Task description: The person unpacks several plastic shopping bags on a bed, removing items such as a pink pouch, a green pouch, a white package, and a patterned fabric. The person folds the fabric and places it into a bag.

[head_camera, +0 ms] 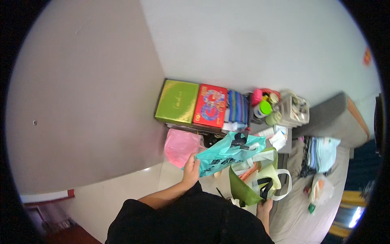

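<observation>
My left hand [191, 170] grips the near left end of a teal plastic bag [225, 154] that bears dark print and stretches away to the right. At the lower right, my right hand [265, 206] holds the edge of a green fabric tote bag [243, 187] with white handles. The tote's mouth faces up, showing a pale bag, an orange item and black straps inside. The teal bag's right end lies close to the tote's rim; whether they touch is unclear. A pink plastic bag [181, 146] hangs or stands just beyond my left hand.
Against the wall, a green box [178, 102], a red box [210, 105] and striped folded fabric [238, 106] sit on a low cabinet. Right of them are a green-lidded container [262, 109] and a plastic basket [283, 113]. A bed [292, 219] holds folded cloths [324, 154] and a bag [321, 189].
</observation>
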{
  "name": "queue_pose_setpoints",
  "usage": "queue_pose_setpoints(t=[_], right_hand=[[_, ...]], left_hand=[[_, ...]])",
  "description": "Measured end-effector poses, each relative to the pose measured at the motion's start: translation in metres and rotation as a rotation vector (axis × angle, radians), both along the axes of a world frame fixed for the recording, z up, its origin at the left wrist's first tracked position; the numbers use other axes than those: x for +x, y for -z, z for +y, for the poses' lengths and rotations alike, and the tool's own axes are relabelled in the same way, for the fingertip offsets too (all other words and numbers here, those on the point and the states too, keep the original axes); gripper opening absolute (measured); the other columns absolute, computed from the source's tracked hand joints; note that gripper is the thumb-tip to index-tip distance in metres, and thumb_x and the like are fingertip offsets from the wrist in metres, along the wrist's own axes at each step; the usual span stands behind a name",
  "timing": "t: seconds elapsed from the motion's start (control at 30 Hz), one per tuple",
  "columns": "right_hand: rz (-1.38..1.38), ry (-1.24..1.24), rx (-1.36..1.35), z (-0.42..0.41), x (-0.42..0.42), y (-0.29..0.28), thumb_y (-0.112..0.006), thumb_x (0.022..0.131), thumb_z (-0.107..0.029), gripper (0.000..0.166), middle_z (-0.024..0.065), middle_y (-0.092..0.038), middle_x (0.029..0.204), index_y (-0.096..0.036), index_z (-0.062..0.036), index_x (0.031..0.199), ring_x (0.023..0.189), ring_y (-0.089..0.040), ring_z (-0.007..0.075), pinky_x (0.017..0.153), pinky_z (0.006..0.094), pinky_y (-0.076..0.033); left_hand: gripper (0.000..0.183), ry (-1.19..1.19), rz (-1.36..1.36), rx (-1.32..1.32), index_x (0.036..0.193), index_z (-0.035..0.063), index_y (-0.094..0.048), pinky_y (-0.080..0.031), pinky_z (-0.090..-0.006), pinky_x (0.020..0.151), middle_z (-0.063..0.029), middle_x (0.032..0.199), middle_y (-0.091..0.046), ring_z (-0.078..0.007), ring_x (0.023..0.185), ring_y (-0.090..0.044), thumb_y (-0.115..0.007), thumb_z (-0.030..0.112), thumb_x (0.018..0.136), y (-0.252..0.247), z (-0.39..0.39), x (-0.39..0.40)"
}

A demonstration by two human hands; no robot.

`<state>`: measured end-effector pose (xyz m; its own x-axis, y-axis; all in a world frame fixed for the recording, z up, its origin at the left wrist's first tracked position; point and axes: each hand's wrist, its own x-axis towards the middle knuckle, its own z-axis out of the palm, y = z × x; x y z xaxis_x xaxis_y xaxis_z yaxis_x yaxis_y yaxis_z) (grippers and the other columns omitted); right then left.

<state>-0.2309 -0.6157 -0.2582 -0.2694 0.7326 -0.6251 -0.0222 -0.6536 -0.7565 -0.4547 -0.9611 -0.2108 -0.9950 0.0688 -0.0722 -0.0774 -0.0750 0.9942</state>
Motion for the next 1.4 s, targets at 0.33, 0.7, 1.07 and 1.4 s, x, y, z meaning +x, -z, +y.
queue_pose_setpoints(t=[0.33, 0.7, 1.07, 1.4], right_hand=[[0.226, 0.423, -0.083, 0.137, 0.305, 0.136, -0.045, 0.086, -0.001, 0.040, 0.0105, -0.060, 0.114, -0.052, -0.0056, 0.125, 0.100, -0.061, 0.0295, 0.080, 0.0450, -0.054], [0.349, 0.953, 0.028, 0.311, 0.562, 0.347, -0.033, 0.085, 0.004, 0.044, 0.0187, -0.051, 0.125, -0.045, -0.0016, 0.127, 0.111, -0.055, 0.0371, 0.093, 0.0540, -0.048], [0.541, 1.140, 0.227, 0.358, 0.495, 0.309, -0.045, 0.097, -0.018, 0.042, 0.0166, -0.053, 0.130, -0.043, -0.0016, 0.135, 0.113, -0.055, 0.0358, 0.095, 0.0537, -0.047], [0.024, 0.737, 0.496, 0.320, 0.365, 0.154, -0.046, 0.084, -0.068, 0.080, 0.0139, -0.025, 0.151, -0.028, -0.0214, 0.147, 0.136, -0.026, 0.0381, 0.098, 0.0679, -0.025]], left_hand=[[0.018, 0.274, 0.215, -0.144, 0.110, 0.0007, -0.052, -0.044, -0.0274, 0.074, -0.0044, 0.089, -0.057, -0.0112, 0.080, -0.053, -0.042, 0.006, 0.096, 0.070, 0.187, 0.189], [0.018, 0.475, 0.167, 0.129, 0.108, 0.0026, -0.055, -0.044, -0.0263, 0.082, -0.0022, 0.100, -0.060, -0.0099, 0.089, -0.053, -0.041, 0.011, 0.100, 0.169, 0.485, 0.388], [0.023, 0.908, -0.123, 0.415, 0.116, 0.0048, -0.055, -0.046, -0.0317, 0.089, -0.0040, 0.110, -0.060, -0.0157, 0.101, -0.057, -0.049, 0.016, 0.097, 0.146, 0.569, 0.279], [0.027, 1.183, -0.320, 0.458, 0.111, 0.0059, -0.056, -0.047, -0.0353, 0.090, -0.0057, 0.108, -0.061, -0.0199, 0.101, -0.058, -0.046, 0.027, 0.097, 0.147, 0.591, 0.172]])
